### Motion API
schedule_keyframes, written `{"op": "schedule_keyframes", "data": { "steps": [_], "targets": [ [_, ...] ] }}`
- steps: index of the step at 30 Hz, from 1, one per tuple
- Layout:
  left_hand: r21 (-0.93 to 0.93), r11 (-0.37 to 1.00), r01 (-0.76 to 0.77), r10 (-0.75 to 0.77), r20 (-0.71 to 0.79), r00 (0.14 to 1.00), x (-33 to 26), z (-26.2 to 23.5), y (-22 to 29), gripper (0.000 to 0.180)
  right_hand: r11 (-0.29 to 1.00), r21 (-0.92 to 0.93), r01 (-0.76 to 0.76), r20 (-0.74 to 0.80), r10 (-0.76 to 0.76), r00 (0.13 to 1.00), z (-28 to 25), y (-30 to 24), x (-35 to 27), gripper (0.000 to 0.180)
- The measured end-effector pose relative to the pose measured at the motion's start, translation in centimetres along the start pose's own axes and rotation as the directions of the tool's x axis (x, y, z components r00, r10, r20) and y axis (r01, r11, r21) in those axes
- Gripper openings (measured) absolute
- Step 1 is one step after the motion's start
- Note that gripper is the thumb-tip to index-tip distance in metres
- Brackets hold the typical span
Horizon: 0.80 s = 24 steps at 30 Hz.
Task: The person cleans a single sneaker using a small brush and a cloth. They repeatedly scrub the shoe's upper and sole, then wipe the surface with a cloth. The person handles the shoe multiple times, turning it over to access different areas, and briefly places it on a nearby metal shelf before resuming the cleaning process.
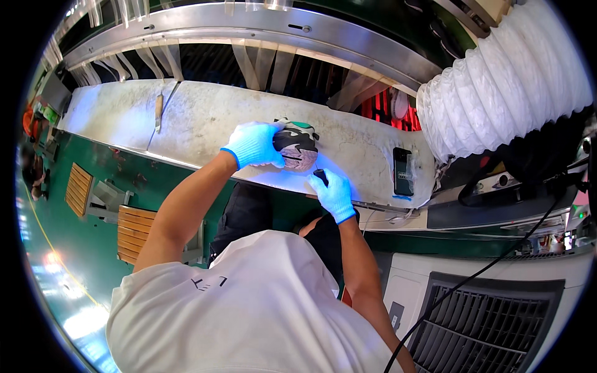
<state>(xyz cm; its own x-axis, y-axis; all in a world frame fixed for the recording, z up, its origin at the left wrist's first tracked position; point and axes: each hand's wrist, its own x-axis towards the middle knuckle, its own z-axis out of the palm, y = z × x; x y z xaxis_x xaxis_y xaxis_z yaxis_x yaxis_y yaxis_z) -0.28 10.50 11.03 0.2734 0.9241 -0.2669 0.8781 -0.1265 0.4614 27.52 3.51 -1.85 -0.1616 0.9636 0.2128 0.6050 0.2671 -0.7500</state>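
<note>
A shoe (pixel 297 142) in black, white and pale pink, with a green patch, rests on the pale worn bench (pixel 217 118) in front of me. My left hand (pixel 253 144), in a white glove glowing blue, is closed round the shoe's left side. Near the bench's front edge my gloved right hand (pixel 336 195) grips a short black handheld tool (pixel 321 176). Its far end is close to the shoe's lower right. Blue light falls on both gloves and on the bench beside the shoe. The fingers under each hand are partly hidden.
A wooden-handled tool (pixel 158 112) lies on the bench's left part, and a dark phone (pixel 403 171) at the right end. Behind runs a metal-framed machine (pixel 261 23) with clear hanging strips. A white ribbed duct (pixel 497 87) bulges in at right. Slatted stools (pixel 135 233) stand lower left.
</note>
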Motion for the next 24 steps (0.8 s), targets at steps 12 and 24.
{"op": "schedule_keyframes", "data": {
  "steps": [12,24],
  "targets": [
    [0.146,0.987,-0.069,0.089,-0.136,0.987,0.3,1.9,-1.1,0.087,0.997,-0.077,-0.029,-0.004,0.029,1.0,0.6,-0.2,0.2,0.04],
    [0.077,0.978,-0.192,0.203,-0.178,0.963,-0.8,1.9,-1.7,0.064,0.899,-0.245,-0.362,-0.219,0.312,0.924,-5.0,3.4,3.9,0.051]
  ]
}}
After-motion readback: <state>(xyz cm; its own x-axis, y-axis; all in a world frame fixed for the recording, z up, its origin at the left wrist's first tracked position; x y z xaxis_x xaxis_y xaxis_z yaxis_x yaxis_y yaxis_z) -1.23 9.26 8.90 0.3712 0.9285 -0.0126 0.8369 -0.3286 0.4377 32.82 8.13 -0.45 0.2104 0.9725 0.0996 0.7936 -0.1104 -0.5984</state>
